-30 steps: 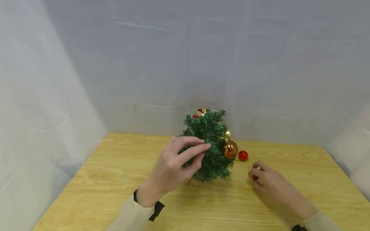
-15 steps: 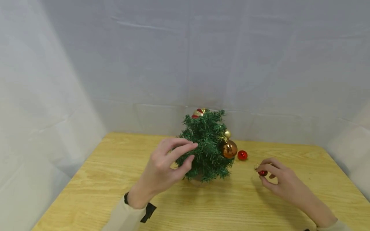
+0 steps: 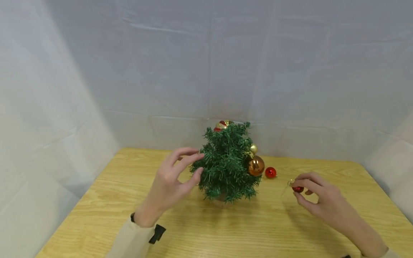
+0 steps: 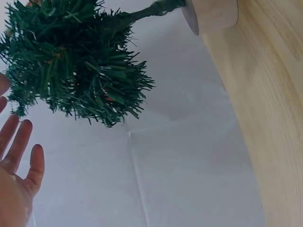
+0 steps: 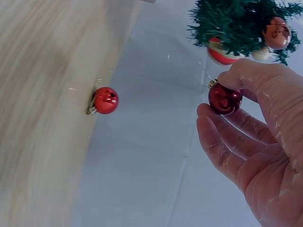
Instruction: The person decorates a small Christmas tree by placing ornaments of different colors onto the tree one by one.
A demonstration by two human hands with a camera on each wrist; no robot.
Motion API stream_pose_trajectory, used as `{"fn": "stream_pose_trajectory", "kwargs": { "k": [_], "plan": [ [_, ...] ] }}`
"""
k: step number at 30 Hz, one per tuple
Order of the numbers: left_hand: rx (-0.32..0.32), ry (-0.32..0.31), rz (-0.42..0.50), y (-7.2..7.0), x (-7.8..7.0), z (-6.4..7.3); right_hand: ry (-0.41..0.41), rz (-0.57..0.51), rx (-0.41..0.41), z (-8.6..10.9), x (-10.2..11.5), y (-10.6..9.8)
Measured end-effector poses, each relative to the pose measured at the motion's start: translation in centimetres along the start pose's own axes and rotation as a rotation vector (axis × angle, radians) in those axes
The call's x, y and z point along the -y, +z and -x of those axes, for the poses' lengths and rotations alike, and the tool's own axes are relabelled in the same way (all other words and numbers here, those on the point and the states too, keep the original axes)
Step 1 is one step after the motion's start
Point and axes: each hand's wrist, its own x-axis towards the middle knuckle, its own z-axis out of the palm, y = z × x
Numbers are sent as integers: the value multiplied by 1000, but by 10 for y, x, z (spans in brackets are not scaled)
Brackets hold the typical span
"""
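Observation:
My right hand [image 3: 329, 200] pinches a small dark red bauble [image 5: 225, 98] between thumb and fingertips, to the right of the small Christmas tree [image 3: 227, 161]. From the bauble's gold cap a thin hanging thread [image 5: 196, 60] sticks out, ending in a loop. My left hand [image 3: 171, 182] holds nothing; its fingers are spread and loosely bent beside the tree's left branches. On the tree's right side hang a copper bauble [image 3: 256, 165] and a small gold bauble [image 3: 254, 148]. A red-and-gold striped bauble [image 3: 221, 125] sits near the top.
Another red bauble [image 3: 270, 172] lies on the wooden table [image 3: 226, 236], just right of the tree. The tree stands on a round, pale base [image 4: 215, 16]. Behind the table hangs a pale cloth backdrop [image 3: 206, 64].
My right hand has lifted the dark red bauble and moved slightly right, so its thread now shows. My left hand has drawn back leftward from the front of the tree.

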Motion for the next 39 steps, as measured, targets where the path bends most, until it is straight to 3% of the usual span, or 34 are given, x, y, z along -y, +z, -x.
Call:
{"fn": "stream_pose_trajectory", "kwargs": {
  "k": [10, 19, 27, 39],
  "plan": [
    [4, 26, 55, 10, 12, -11, 57, -3, 6, -11, 16, -14],
    [69, 53, 3, 10, 13, -18, -36, -43, -113, -17, 22, -15],
    [68, 92, 1, 8, 11, -15, -53, -34, -139, -20, 30, -18],
    [106, 91, -33, 5, 9, -12, -72, -38, -162, -23, 34, -23]
  ]
}}
